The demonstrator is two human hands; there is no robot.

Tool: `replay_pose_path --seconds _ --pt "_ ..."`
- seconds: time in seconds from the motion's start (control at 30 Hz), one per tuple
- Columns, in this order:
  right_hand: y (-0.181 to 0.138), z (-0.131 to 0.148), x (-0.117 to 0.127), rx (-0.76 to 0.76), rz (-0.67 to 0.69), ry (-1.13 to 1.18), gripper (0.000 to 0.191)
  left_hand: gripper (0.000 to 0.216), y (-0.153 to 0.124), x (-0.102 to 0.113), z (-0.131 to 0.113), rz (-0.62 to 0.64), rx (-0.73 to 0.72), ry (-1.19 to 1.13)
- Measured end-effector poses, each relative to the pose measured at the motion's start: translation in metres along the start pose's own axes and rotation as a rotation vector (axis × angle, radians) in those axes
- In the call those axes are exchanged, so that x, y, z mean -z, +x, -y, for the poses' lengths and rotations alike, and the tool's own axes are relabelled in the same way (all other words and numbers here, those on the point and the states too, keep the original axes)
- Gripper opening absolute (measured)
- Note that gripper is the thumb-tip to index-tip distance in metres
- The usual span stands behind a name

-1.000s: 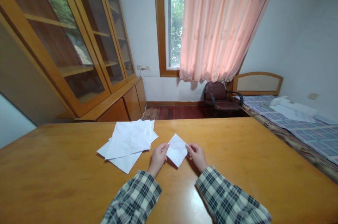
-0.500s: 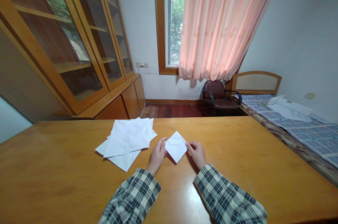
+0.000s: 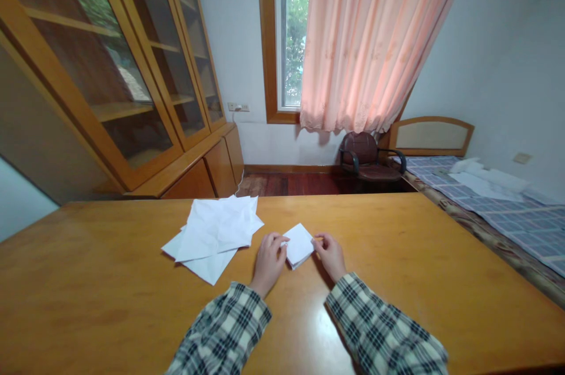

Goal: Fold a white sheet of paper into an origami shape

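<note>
A loose pile of white sheets (image 3: 215, 235) lies on the wooden table (image 3: 419, 257), just left of the hands. The left hand (image 3: 270, 262) pinches the left corner of a small folded white paper (image 3: 299, 244), fingers curled shut on it. The right hand (image 3: 330, 254) grips the opposite corner the same way. The step in hand looks like folding this square, held just above the tabletop between the 2 hands; the next move calls for lining up edges before creasing. The paper is small, diamond-oriented, slightly doubled
</note>
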State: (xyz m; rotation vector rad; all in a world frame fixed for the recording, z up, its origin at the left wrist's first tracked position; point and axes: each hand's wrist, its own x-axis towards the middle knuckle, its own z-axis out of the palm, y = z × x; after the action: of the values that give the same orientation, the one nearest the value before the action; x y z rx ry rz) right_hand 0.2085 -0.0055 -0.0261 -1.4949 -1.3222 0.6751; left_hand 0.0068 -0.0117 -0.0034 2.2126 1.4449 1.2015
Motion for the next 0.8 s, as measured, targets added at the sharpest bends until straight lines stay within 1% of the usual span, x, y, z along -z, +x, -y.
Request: replay_pose_path --seconds 0.17,0.33,0.4,0.6,0.8 --pt "-0.001 0.002 0.002 0.033 0.008 -0.071 0.026 0.024 -0.007 -0.003 -0.009 0.102 -0.113 -0.016" --pt "-0.002 0.005 0.003 0.097 0.043 -0.243 0.024 0.028 -0.012 -0.011 -0.002 0.235 -0.14 -0.014" --pt "-0.002 0.006 0.003 0.105 0.064 -0.303 0.025 0.031 -0.014 -0.015 0.003 0.265 -0.136 -0.003" --pt "-0.005 0.01 0.004 0.136 0.117 -0.426 0.024 0.038 -0.016 -0.023 0.013 0.273 -0.137 0.042" --pt "-0.004 0.007 0.004 0.127 0.113 -0.396 0.024 0.045 -0.016 -0.024 0.015 0.284 -0.113 0.05"
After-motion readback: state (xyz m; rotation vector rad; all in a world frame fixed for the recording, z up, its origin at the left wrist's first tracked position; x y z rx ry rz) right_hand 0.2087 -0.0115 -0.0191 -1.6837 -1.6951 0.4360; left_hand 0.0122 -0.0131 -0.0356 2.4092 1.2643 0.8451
